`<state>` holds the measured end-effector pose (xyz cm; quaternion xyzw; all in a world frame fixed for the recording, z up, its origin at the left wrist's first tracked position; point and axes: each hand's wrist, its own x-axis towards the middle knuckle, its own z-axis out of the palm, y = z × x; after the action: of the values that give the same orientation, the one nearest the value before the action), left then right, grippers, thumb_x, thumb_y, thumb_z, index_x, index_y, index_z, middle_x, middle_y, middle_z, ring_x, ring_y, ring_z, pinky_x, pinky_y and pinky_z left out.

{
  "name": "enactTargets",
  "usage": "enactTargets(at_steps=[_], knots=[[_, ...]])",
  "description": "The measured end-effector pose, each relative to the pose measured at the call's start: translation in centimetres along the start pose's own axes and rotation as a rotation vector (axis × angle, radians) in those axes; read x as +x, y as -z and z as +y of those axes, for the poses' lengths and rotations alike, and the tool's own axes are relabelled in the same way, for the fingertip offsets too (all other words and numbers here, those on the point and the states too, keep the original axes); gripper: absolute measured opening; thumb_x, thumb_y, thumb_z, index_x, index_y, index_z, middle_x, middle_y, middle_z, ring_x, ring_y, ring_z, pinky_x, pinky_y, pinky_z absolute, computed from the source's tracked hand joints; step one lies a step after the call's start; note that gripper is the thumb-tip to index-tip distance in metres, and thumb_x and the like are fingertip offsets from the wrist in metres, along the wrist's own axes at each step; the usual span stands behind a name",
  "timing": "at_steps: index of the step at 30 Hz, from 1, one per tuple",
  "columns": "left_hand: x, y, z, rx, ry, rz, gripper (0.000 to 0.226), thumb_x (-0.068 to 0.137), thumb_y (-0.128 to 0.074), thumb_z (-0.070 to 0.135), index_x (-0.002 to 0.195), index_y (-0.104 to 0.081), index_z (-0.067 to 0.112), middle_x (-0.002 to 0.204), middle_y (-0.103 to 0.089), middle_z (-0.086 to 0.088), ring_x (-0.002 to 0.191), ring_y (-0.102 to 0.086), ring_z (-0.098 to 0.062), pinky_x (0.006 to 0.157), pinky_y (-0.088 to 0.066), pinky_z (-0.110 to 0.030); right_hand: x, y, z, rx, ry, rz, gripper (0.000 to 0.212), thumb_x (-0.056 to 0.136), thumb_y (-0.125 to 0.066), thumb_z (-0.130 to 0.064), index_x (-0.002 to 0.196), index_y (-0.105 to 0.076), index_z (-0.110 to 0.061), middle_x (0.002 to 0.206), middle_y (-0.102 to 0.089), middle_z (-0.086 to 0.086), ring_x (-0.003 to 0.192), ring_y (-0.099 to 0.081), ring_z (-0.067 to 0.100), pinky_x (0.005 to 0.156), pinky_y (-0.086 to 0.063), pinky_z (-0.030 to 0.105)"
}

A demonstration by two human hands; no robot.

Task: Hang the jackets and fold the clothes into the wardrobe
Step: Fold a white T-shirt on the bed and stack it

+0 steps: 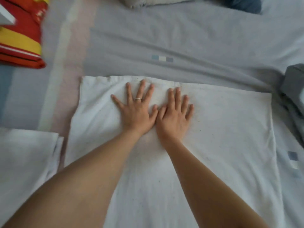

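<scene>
The left hand (136,112) and the right hand (174,117) press flat, grasping nothing, on the white rectangular cloth (222,137) near its 12 o'clock edge. Uneven sliding could wrinkle it.

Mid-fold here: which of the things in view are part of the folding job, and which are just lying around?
In the job: white cloth, pressed flat by left hand and right hand; folded white piece at left; grey garment at right edge.
Likely lying about: red-and-yellow cloth, grey bed sheet, pale bundle and dark blue item at top.
</scene>
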<state>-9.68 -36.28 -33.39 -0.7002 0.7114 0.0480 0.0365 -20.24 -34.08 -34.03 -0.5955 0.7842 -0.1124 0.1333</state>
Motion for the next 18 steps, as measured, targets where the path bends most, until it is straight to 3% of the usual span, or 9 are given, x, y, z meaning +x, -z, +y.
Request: enactTargets(at_steps=[3, 6, 8, 10, 11, 12, 15, 18], knots=[[-0.4, 0.7, -0.1, -0.092, -0.033, -0.011, 0.066, 0.084, -0.02, 0.05, 0.148, -0.024, 0.035, 0.158, -0.019, 0.009, 0.145, -0.015, -0.033, 0.106, -0.006, -0.071, -0.2, 0.0, -0.6, -0.01, -0.037, 0.011, 0.066, 0.087, -0.025, -0.04, 0.152, -0.021, -0.029, 0.16, -0.014, -0.005, 0.148, -0.011, 0.022, 0.117, 0.004, 0.04], [-0.2, 1.7, -3.4, -0.42, -0.066, 0.274, 0.049, 0.08, -0.043, 0.023, 0.127, -0.056, 0.02, 0.135, -0.055, -0.002, 0.124, -0.051, -0.027, 0.099, -0.036, -0.05, -0.1, 0.1, -0.6, -0.051, -0.024, 0.036, 0.066, 0.087, -0.027, -0.041, 0.151, -0.023, -0.027, 0.159, -0.017, -0.004, 0.147, -0.015, 0.024, 0.117, 0.001, 0.04], [0.3, 2.8, -7.2, -0.502, 0.186, 0.409, 0.043, 0.078, -0.053, 0.013, 0.121, -0.056, 0.015, 0.128, -0.055, -0.009, 0.117, -0.05, -0.03, 0.093, -0.037, -0.042, 0.1, 0.1, -0.6, -0.06, -0.031, 0.025, 0.066, 0.088, -0.027, -0.041, 0.152, -0.02, -0.027, 0.16, -0.015, -0.004, 0.147, -0.013, 0.023, 0.117, 0.002, 0.04], [1.2, 3.5, -11.5, -0.457, 0.56, 0.316, 0.044, 0.084, -0.058, 0.019, 0.127, -0.049, 0.012, 0.134, -0.046, -0.015, 0.121, -0.042, -0.035, 0.097, -0.032, -0.043, 0.1, 0.2, -0.8, -0.071, -0.039, 0.017, 0.066, 0.088, -0.026, -0.041, 0.152, -0.018, -0.028, 0.16, -0.013, -0.005, 0.147, -0.012, 0.023, 0.117, 0.002, 0.04], [1.9, 3.7, -13.1, -0.46, 0.651, 0.222, 0.044, 0.086, -0.059, 0.024, 0.127, -0.049, 0.009, 0.133, -0.047, -0.018, 0.121, -0.043, -0.037, 0.098, -0.034, -0.044, 0.1, 0.2, -0.8, -0.081, -0.037, 0.018, 0.066, 0.088, -0.026, -0.041, 0.152, -0.018, -0.028, 0.16, -0.013, -0.005, 0.147, -0.012, 0.023, 0.117, 0.002, 0.04], [2.5, 3.8, -14.9, -0.491, 0.661, 0.145, 0.043, 0.087, -0.061, 0.028, 0.123, -0.051, 0.007, 0.128, -0.051, -0.02, 0.117, -0.048, -0.038, 0.097, -0.038, -0.044, 0.1, 0.1, -1.3, -0.077, -0.038, 0.012, 0.066, 0.087, -0.025, -0.042, 0.152, -0.018, -0.028, 0.16, -0.013, -0.004, 0.147, -0.012, 0.023, 0.117, 0.002, 0.041], [3.6, 4.2, -16.0, -0.678, 0.477, 0.07, 0.026, 0.089, -0.061, 0.022, 0.11, -0.059, 0.007, 0.109, -0.065, -0.015, 0.101, -0.06, -0.033, 0.082, -0.046, -0.036, 0.2, 0.2, -1.2, -0.084, -0.044, 0.024, 0.067, 0.086, -0.025, -0.041, 0.152, -0.02, -0.027, 0.16, -0.015, -0.004, 0.146, -0.013, 0.023, 0.118, 0.0, 0.042], [4.6, 4.9, -16.0, -0.683, 0.387, 0.167, 0.009, 0.09, -0.057, 0.011, 0.096, -0.061, 0.005, 0.092, -0.064, -0.009, 0.089, -0.059, -0.028, 0.067, -0.034, -0.029, 0.1, 0.2, -1.3, -0.082, -0.05, 0.025, 0.066, 0.086, -0.025, -0.041, 0.151, -0.021, -0.027, 0.16, -0.016, -0.004, 0.146, -0.014, 0.023, 0.117, -0.001, 0.043]])
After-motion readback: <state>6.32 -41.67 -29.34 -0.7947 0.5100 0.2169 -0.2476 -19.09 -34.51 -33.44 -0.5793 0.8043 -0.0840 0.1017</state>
